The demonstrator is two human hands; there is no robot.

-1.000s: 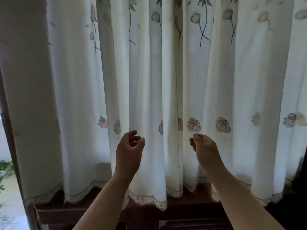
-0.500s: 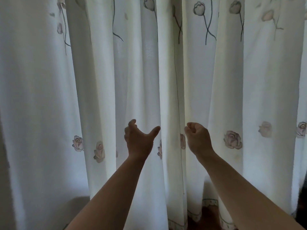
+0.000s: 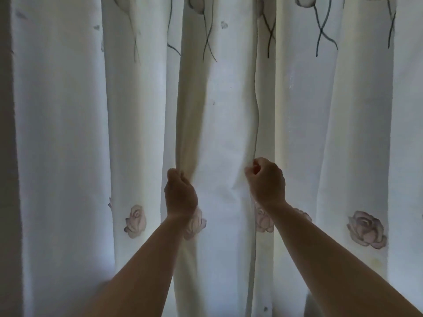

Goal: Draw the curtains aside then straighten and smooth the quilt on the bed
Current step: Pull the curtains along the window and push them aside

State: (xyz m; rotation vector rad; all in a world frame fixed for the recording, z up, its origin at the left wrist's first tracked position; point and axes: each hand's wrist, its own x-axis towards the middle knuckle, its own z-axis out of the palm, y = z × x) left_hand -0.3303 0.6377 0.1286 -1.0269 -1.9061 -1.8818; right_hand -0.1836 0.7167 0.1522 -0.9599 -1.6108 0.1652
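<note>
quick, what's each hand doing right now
Left hand: closed, gripping a fold of the curtain.
Right hand: closed, fingers pinching the curtain's edge at the middle seam.

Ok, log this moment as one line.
left hand: gripping curtain fold | right hand: gripping curtain edge | curtains: closed | quilt: unseen

Curtains [image 3: 229, 110] cut off top and bottom
</note>
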